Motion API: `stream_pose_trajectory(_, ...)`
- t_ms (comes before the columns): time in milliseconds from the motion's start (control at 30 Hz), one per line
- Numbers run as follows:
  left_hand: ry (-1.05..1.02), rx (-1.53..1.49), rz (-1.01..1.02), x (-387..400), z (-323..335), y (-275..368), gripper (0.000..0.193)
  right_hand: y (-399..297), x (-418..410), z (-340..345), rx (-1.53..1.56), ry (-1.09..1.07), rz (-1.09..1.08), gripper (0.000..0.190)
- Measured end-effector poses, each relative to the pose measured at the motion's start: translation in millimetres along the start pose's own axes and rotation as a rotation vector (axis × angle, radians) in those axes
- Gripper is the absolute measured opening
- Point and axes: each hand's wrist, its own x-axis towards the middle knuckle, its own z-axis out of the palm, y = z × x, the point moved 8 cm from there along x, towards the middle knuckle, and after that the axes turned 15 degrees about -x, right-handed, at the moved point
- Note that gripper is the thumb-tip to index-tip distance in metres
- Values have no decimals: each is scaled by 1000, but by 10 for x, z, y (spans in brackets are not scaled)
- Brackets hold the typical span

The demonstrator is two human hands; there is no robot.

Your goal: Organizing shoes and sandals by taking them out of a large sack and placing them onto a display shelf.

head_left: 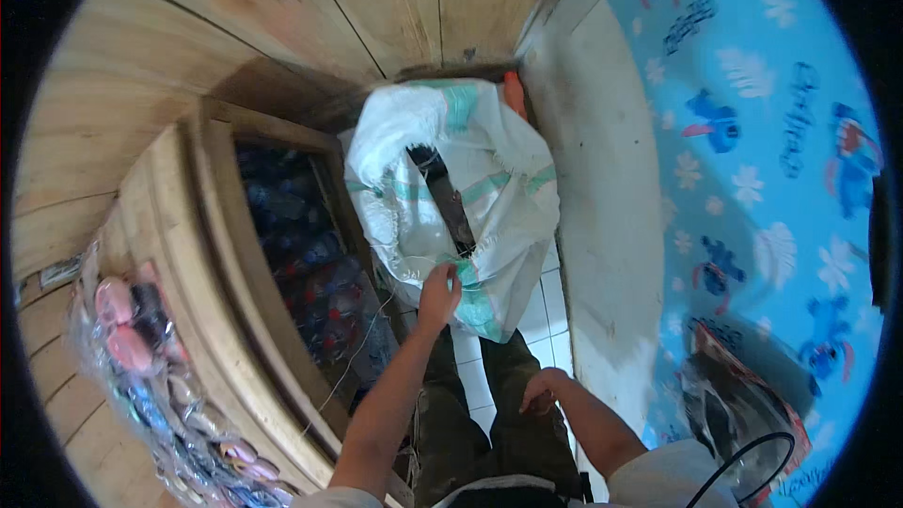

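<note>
A large white woven plastic sack point(515, 226) with green stripes and frayed edges stands on the floor in front of me. Its mouth gapes, and a long dark strip-like object point(446, 201) shows in the opening. My left hand point(441, 293) pinches the near rim of the sack, fingers closed on the green-striped part. A thin pale string point(365, 340) runs from near the rim down to the lower left. Lower down, beside my right thigh, my right hand point(542, 391) hangs away from the sack with its fingers loosely curled; nothing can be seen in it.
Left of the sack is a wooden-framed opening point(226, 226) with many plastic bottles inside. Packaged slippers point(130, 346) hang at the far left. A pale panel and a blue patterned sheet point(719, 204) holding a plastic-wrapped package point(734, 402) are on the right. White tiles point(540, 310) lie below.
</note>
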Motion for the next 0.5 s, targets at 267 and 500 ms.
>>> stream_pose_trajectory(267,-15,192,-23,2475,146,-1437,27,-1325,-1141,-3052,807,364,-1165,33)
stream_pose_trajectory(500,-43,-765,-378,3636,137,-2081,55,-440,-865,-5847,454,1586,-136,45)
